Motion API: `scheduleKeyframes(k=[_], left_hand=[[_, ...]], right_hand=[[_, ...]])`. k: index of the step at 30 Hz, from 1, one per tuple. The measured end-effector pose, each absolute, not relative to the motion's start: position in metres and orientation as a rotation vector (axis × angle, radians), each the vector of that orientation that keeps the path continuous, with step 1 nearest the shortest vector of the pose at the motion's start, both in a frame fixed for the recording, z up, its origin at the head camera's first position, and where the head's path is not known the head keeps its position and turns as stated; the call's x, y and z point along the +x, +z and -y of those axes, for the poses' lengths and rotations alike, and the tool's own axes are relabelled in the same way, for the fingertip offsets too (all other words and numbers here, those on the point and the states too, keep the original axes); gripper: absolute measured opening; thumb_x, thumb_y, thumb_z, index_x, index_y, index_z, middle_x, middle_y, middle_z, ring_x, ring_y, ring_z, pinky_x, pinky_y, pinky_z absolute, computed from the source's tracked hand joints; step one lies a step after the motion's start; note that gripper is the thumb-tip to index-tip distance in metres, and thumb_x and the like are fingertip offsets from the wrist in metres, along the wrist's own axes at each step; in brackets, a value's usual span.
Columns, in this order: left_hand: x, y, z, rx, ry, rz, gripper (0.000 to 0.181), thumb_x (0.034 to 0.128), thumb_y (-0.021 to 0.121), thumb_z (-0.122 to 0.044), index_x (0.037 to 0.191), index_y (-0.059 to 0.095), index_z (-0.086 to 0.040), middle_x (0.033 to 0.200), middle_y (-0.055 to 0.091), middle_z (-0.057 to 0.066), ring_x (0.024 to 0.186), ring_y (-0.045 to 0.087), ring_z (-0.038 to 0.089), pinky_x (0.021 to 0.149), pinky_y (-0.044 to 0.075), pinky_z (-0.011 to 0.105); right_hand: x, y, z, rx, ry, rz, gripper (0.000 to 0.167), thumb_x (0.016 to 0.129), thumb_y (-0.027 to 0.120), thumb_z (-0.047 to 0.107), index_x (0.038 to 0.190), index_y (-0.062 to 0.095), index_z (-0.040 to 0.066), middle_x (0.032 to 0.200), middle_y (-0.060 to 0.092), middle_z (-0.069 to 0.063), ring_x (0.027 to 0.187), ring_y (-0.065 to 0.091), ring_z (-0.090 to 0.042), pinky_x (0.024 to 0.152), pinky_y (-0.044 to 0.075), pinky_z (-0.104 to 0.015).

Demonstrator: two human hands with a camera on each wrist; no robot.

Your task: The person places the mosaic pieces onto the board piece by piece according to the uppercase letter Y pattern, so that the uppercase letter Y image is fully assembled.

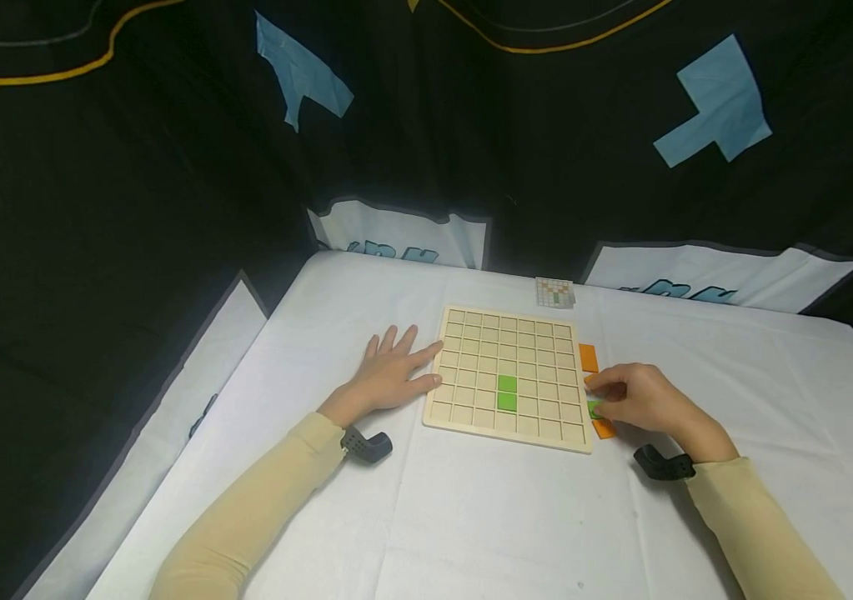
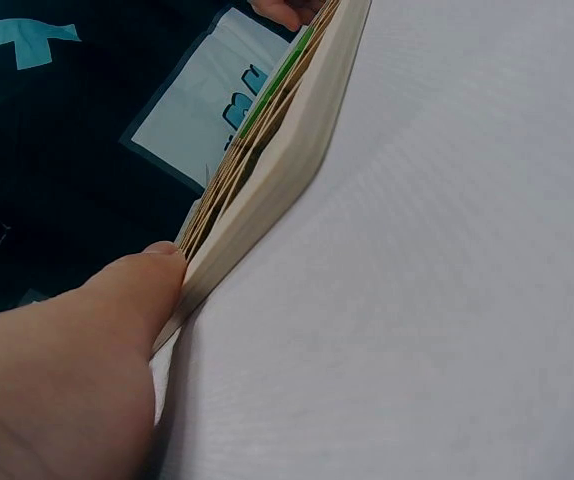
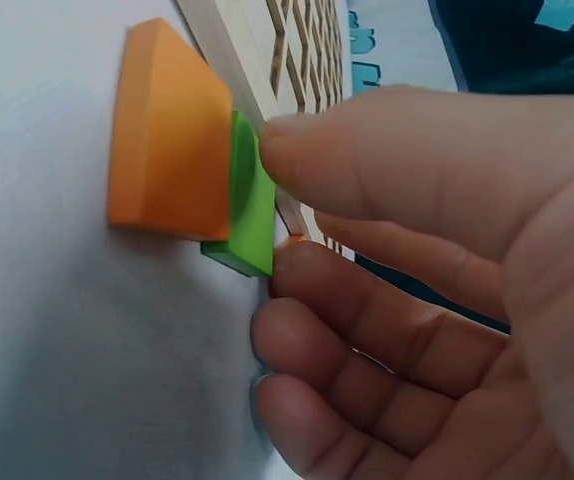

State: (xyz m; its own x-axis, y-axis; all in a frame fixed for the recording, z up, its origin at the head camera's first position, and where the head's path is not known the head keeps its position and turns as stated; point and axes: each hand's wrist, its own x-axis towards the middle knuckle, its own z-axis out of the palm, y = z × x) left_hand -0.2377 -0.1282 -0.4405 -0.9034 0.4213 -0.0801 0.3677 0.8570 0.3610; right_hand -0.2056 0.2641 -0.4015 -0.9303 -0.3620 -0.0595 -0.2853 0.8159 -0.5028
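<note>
A square wooden grid board [image 1: 474, 421] lies on the white table, with two green tiles [image 1: 507, 392] in adjoining cells near its middle. My left hand [image 1: 387, 375] rests beside the board, fingers spread, its thumb and index finger at the left edge. In the left wrist view, the thumb [image 2: 132, 290] touches the board's rim [image 2: 267, 200]. Off the right edge, my right hand [image 1: 644, 400] has its thumb [image 3: 337, 155] and bent fingers [image 3: 337, 300] around a green tile [image 3: 252, 215]. An orange tile [image 3: 167, 140] lies against that green one.
More orange tiles [image 1: 588, 358] lie along the board's right side, one partly under the right hand's fingers. Behind the board is a small card with a printed grid [image 1: 554, 292]. A black cloth with blue patches hangs behind the table.
</note>
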Motion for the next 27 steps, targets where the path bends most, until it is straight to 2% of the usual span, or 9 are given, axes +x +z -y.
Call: scheduleKeyframes(k=[27], left_hand=[[-0.2366, -0.4406, 0.1278, 0.619, 0.495, -2.881, 0.067, 0.1021, 0.044, -0.058, 0.161, 0.031, -0.030, 0.171, 0.011, 0.021, 0.157, 0.001, 0.051, 0.125, 0.000, 0.068]], right_hand=[[-0.2065, -0.4059, -0.2636, -0.548, -0.750, -2.839, 0.027, 0.080, 0.083, 0.008, 0.105, 0.076, 0.001, 0.100, 0.074, -0.012, 0.084, 0.060, -0.017, 0.070, 0.051, -0.024]])
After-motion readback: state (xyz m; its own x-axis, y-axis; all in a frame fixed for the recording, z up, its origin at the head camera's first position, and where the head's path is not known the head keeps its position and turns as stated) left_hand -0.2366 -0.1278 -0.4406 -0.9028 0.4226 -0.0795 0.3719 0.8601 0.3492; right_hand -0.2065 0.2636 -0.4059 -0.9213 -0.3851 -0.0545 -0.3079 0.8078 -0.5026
